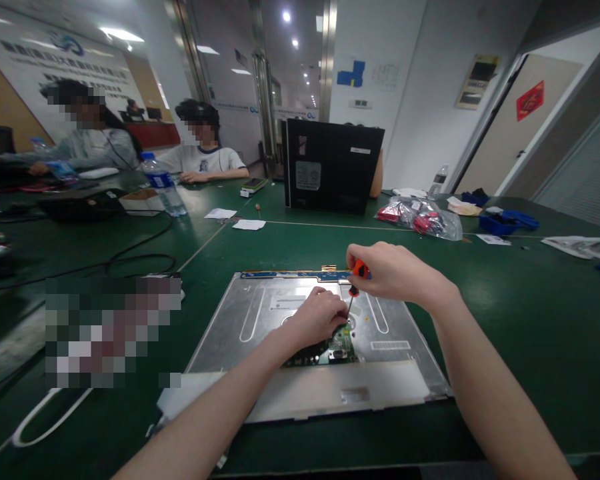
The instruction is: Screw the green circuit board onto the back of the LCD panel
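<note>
A silver metal display panel (265, 327) lies flat in front of me, with a green circuit board (346, 348) on its middle. My right hand (383, 267) grips the red and black handle of a screwdriver (360, 270). Its thin shaft points down at the upper edge of the board, slightly tilted. Beside the screwdriver's tip, my left hand (323, 313) has its fingers curled and pressed together. What lies between those fingertips is hidden, and the hand covers part of the board. Along the panel's far edge runs a narrow blue strip (280, 275).
On the green table (520, 320), a black computer case (335, 167) stands beyond the panel. A plastic bag with red items (423, 217) lies to its right. A water bottle (164, 183) and black cables (140, 257) are at left. Two people sit across the table's left side.
</note>
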Demonstrator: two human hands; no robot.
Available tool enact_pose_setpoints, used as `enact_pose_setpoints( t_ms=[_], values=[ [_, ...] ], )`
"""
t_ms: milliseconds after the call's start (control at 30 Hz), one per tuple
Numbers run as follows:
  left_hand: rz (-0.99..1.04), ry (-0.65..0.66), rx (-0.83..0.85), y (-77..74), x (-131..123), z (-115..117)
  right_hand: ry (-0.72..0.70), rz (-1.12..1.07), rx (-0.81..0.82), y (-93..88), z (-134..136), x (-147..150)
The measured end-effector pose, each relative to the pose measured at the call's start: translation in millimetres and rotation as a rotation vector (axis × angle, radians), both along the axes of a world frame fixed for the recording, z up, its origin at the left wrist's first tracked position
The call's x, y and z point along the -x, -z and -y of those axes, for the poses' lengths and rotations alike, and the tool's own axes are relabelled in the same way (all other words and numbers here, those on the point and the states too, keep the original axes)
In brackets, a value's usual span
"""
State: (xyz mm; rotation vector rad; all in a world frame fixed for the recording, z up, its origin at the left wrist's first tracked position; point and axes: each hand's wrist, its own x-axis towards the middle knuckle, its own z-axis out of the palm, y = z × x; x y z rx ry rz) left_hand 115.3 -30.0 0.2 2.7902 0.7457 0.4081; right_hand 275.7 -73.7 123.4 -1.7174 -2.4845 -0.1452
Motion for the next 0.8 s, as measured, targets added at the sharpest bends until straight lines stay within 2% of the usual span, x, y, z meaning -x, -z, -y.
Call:
enact_pose_setpoints(
  t_ms=[200, 533, 800],
  values=[
    [0.001, -0.001, 0.04, 0.0, 0.7, 0.1, 0.015, -0.003, -0.013, -0.7, 0.3, -5.0],
    [-0.02, 0.014, 0.045, -1.4, -0.1, -1.9, 0.008, 0.014, 0.027, 0.4, -0.5, 1.0],
    [-0.044, -0.009, 0.03, -0.9, -2.4, -1.2, 0.041, 0.059, -0.003, 2.3, -0.9, 4.8]
  ],
)
